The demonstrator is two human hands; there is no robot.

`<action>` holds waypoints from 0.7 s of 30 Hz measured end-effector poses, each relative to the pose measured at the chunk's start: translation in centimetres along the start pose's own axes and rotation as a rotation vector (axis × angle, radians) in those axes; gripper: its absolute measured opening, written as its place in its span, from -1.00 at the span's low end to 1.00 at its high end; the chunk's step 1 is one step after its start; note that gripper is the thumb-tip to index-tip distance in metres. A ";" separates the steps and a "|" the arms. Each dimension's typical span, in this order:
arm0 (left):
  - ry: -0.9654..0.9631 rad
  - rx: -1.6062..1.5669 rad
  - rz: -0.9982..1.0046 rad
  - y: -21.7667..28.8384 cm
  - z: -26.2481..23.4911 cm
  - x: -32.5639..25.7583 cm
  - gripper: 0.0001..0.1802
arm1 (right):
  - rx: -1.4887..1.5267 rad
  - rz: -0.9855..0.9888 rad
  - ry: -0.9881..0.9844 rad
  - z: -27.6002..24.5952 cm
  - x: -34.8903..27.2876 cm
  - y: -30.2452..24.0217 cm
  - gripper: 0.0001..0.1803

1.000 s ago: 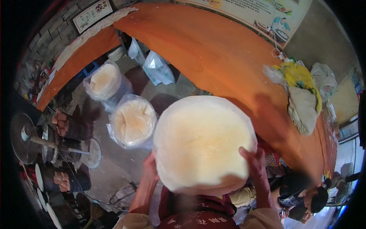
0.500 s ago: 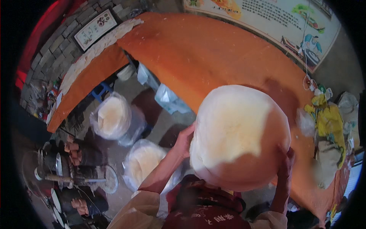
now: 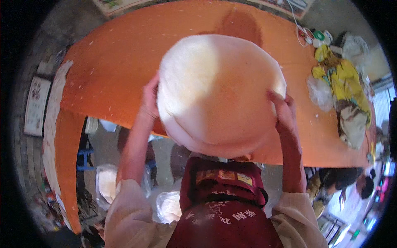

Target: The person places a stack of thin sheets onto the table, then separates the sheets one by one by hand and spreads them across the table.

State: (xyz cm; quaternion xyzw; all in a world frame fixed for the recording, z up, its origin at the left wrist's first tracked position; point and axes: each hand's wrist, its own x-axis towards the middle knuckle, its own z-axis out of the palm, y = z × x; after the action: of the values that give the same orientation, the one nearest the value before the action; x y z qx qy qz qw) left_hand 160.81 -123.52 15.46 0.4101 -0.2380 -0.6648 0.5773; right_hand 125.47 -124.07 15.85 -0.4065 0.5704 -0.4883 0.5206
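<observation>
A thick stack of thin, pale round flatbreads (image 3: 223,89) is held up in both my hands, its near part over the front edge of the orange-covered table (image 3: 111,78). My left hand (image 3: 151,98) presses against its left side, the fingers partly hidden behind it. On the right side my right hand (image 3: 284,108) grips the rim, thumb over the top surface. Bright light falls on the stack's left part; the rest lies in shadow. I cannot tell whether the underside touches the table.
Crumpled yellow and pale bags (image 3: 349,87) lie at the table's right, near a clear plastic bag (image 3: 320,93) and a white cable (image 3: 295,22). Plastic-wrapped flatbread stacks (image 3: 168,206) stand below, left of me. Another person (image 3: 337,180) is at the right.
My view has swung right, so the table now spans straight ahead. The flatbread stack has come round with me, still between both hands, and the wrapped stacks appear lower.
</observation>
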 end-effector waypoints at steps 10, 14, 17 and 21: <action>-0.234 1.211 0.399 1.7 -0.1 0.8 -0.44 | 0.127 0.399 0.137 0.0 -4.4 8.1 -0.65; -0.543 1.431 0.624 -7.1 2.9 -2.6 -0.22 | 0.483 0.493 0.167 2.3 -5.8 9.6 -0.70; -0.586 1.595 0.689 -9.8 5.0 -3.7 -0.16 | 0.741 0.484 0.114 2.8 -5.2 9.7 -0.69; -0.521 1.765 0.780 -10.6 5.8 -3.2 -0.20 | 0.947 0.511 -0.037 4.4 -3.9 8.2 -0.61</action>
State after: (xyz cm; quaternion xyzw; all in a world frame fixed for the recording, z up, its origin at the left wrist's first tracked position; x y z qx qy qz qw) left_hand 149.99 -118.96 11.13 0.4268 -0.8836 -0.0832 0.1737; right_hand 130.73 -119.30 8.71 0.0160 0.3594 -0.5426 0.7591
